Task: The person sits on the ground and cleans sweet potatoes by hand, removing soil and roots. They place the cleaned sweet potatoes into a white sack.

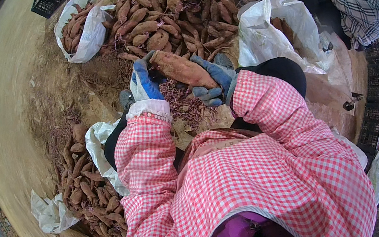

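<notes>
A large reddish-brown sweet potato [183, 70] lies slantwise between my two gloved hands. My left hand [144, 79], in a blue and white glove, touches its upper left end. At the lower right end, my right hand [215, 81] is closed around it in a blue-grey glove. Beyond my hands spreads a big heap of sweet potatoes [192, 17]. Thin purple root trimmings [188, 109] cover the ground below the held one.
White sacks with sweet potatoes stand at upper left [93, 37] and right [258, 37]. A smaller heap [87, 187] lies at lower left. Black crates [48, 3] show at the edges. Another person in a plaid garment [358, 10] is at upper right.
</notes>
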Demonstrator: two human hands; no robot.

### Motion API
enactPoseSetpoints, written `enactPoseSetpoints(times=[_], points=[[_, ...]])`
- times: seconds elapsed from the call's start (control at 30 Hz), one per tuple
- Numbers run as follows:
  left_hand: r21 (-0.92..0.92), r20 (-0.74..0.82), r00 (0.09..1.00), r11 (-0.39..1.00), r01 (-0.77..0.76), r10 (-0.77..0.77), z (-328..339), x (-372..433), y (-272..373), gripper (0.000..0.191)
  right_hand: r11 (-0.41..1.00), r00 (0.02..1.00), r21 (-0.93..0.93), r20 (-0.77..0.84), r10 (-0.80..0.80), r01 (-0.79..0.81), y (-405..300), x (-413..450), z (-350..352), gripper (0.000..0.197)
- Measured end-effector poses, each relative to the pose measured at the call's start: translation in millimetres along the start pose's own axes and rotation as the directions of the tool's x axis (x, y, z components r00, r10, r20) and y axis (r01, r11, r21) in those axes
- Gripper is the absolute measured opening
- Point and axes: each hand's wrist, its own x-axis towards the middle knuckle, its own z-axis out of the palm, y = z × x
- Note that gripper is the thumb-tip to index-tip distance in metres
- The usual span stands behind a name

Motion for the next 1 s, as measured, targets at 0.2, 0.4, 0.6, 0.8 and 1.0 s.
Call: enactPoseSetpoints(times=[0.2,0.4,0.6,0.8,1.0], points=[[0.312,-0.004,0.997,0.947,-0.076,0.081,-4.3,-3.5,-0.6,0.030,0.822,0.903,-0.561,-0.299,-0.308,0.095,11.1,16.0,-12.2,0.061],[0.003,-0.047,0.998,0.999,-0.045,0.045,-9.5,4.8,-8.5,0.028,0.483,0.861,-0.873,-0.194,-0.470,0.067,8.6,30.2,-16.0,0.064],[0.151,0.031,0.999,0.988,-0.029,0.025,-2.6,-2.3,-2.2,0.028,0.189,0.822,-0.982,-0.087,-0.564,0.026,9.5,49.4,-37.3,0.066],[0.189,0.285,0.956,0.974,-0.128,0.071,-7.2,2.4,-17.7,0.058,0.480,0.804,-0.877,-0.270,-0.530,0.021,14.8,21.7,-12.3,0.069],[-0.044,0.174,0.979,0.992,0.114,-0.105,-15.3,7.1,-44.6,0.053,0.572,0.678,-0.816,-0.463,-0.570,-0.076,23.0,6.7,19.9,0.075]])
